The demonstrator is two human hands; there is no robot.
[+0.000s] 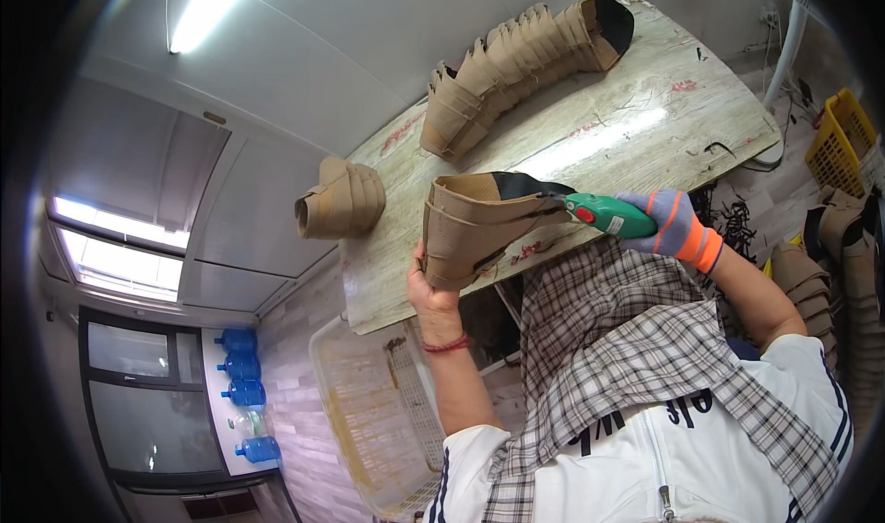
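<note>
My bare left hand (431,288), with a red cord at the wrist, grips a tan leather-like shoe upper (466,233) from below, near the table's front edge. The upper stands curved, with black lining showing at its top right. My right hand (678,228) wears a grey and orange glove and is closed round a green handheld electric trimmer (604,215) with a red button. The trimmer's tip touches or nearly touches the upper's right edge; I cannot tell which. A long nested row of similar tan uppers (516,67) lies on the far part of the table.
A smaller nested bundle of tan pieces (341,200) sits at the left edge of the wood-patterned table (664,117). Below is a pale plastic crate (355,403). At right are a yellow basket (841,143), more stacked uppers (800,279) and dark scraps (733,223) on the floor.
</note>
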